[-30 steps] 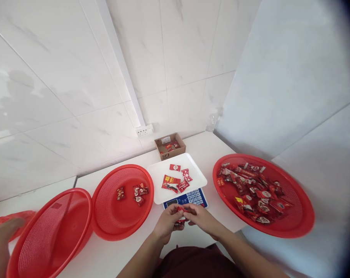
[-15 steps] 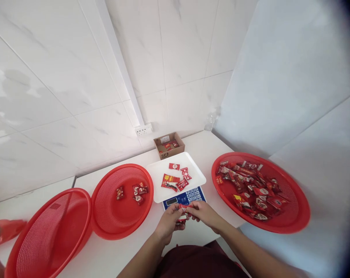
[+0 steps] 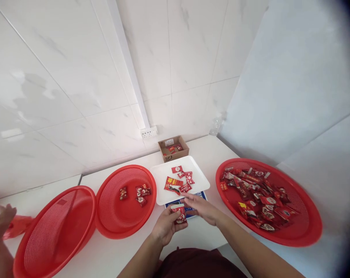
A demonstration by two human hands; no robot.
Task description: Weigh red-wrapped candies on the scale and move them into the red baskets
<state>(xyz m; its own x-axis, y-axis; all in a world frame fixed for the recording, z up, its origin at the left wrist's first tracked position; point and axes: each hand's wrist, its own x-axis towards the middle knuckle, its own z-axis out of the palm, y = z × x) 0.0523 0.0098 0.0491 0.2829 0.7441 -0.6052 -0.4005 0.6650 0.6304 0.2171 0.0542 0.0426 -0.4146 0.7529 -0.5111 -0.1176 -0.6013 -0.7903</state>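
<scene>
My left hand is closed around a small red snack packet with white print and a pale top edge, held upright over the front of the table. To its right, my right hand has its fingers stretched out near the front edge of a white tray, with nothing visible in them. Several red packets lie on that tray, among them a larger one with yellow lettering. Under the tray, a blue scale is partly covered by the tray and my hands.
At right stands a red basket with a heap of red packets. A second red basket at left holds a few packets, beside another red basket. A cardboard box stands behind the tray. Another person's hand shows far left.
My hands have moved apart; the small packet between them has gone from my fingers, and one more packet lies on the tray. The other person's hand has risen off the red plastic.
</scene>
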